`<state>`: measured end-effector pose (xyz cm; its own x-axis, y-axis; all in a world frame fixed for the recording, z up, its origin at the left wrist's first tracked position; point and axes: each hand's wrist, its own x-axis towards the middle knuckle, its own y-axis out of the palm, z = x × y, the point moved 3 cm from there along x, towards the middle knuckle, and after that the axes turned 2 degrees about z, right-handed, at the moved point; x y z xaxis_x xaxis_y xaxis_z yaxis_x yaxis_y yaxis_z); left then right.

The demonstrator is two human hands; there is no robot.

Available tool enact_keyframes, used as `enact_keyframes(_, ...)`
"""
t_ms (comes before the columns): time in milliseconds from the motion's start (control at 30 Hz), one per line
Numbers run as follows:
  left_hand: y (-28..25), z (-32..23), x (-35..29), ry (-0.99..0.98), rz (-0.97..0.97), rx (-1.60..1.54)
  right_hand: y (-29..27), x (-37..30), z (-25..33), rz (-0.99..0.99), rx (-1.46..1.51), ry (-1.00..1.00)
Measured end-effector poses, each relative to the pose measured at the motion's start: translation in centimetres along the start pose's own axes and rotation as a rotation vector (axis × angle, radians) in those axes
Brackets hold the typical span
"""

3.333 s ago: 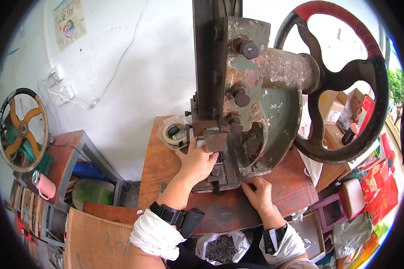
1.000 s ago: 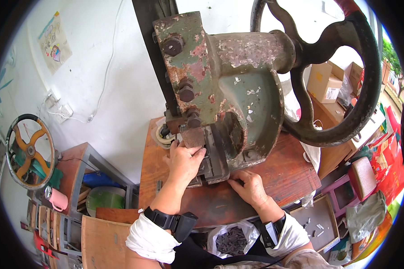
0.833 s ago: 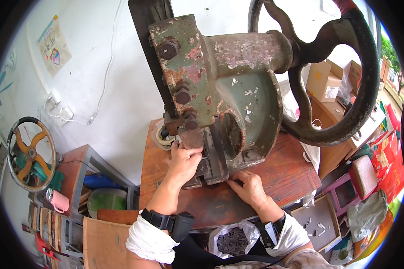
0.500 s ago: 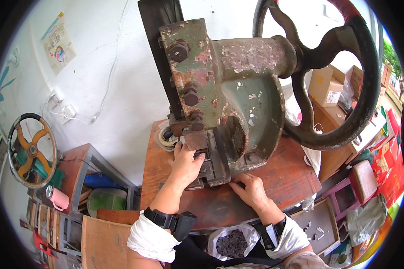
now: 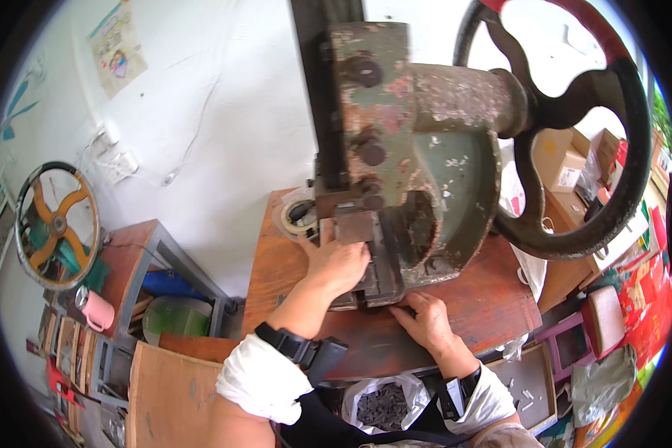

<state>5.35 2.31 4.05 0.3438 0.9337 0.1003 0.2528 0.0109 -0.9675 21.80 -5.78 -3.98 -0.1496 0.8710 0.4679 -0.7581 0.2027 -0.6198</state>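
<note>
A heavy hand press with chipped green paint stands on a reddish-brown wooden table. My left hand is at the press's lower die, beside a small brownish metal block. Two of its fingers stretch forward and apart along the block's left side; the others are partly hidden, and I make out no piece in them. Against the front of the press base, my right hand rests low on the tabletop. Its thumb lies apart from its bent fingers, with nothing visible between them.
The press's large dark handwheel looms at the right. Behind my left fingers lies a tape roll. A white bag of small dark pieces stands below the table edge. A shallow tray holds several light pieces at the right.
The view has shifted, so the press appears farther right. My left hand has moved along the die, its fingers reaching farther beside the block. My right hand stays by the base.
</note>
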Motion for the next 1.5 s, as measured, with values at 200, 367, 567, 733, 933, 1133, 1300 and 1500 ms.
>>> enact_keyframes(200,0.8,3.9,-2.1,0.022,-0.328,-0.275,1.7,-0.2,0.6,-0.010,0.088,0.021)
enact_keyframes(367,-0.4,7.0,-17.5,-0.125,-0.670,-0.553,-1.0,-0.8,-3.2,-0.033,0.153,0.170)
enact_keyframes(567,2.3,15.0,-54.4,-0.895,-0.389,0.109,0.3,-0.3,-4.3,0.123,0.121,0.031)
enact_keyframes(733,5.2,11.4,-63.0,-0.940,-0.075,0.239,1.3,0.2,-5.3,0.159,0.057,-0.064)
enact_keyframes(933,5.4,7.5,-61.0,-0.983,-0.004,0.162,1.1,0.2,-5.6,0.146,-0.001,-0.080)
enact_keyframes(1133,2.4,9.7,-59.7,-1.160,0.170,-0.253,1.1,0.0,-5.0,0.125,-0.008,-0.123)
enact_keyframes(1300,3.3,10.2,-60.3,-0.974,0.142,-0.230,1.2,-0.3,-4.4,0.098,-0.029,-0.162)
enact_keyframes(1500,3.3,10.1,-60.0,-1.118,0.098,-0.393,1.0,-0.2,-4.2,0.107,-0.019,-0.126)
